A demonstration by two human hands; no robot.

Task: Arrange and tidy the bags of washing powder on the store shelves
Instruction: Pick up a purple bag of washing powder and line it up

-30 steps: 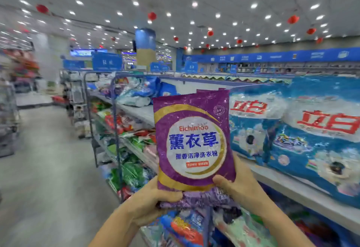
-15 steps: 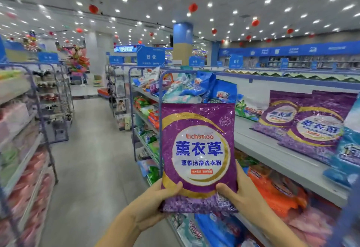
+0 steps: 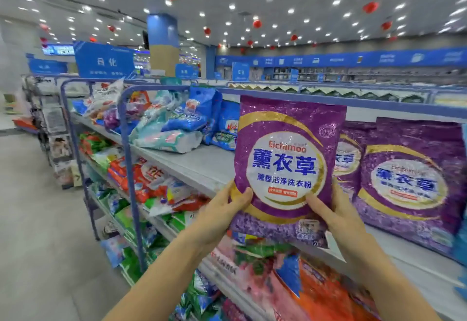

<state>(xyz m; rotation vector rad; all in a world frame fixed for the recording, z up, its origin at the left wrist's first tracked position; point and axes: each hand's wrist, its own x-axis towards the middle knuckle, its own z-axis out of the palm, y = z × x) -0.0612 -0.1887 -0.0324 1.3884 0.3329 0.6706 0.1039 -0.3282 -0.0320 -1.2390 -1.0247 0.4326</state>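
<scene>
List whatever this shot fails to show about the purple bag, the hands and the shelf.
All in the head view:
1. Fingers of the left hand and right hand: hidden behind the held purple bag; only the thumbs show.
2. Nearer shelved purple bag: mostly covered by the held one.
3. Blue bag at the right: cut off by the frame edge.
4. Small print low on the held bag: blurred, unreadable.
5. Far wall signs: too small to read.

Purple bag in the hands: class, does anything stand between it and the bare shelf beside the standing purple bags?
Nothing visible does. Left hand and right hand hold the purple bag before the bare shelf; standing purple bags are to its right, heaped blue bags to its left.
</scene>
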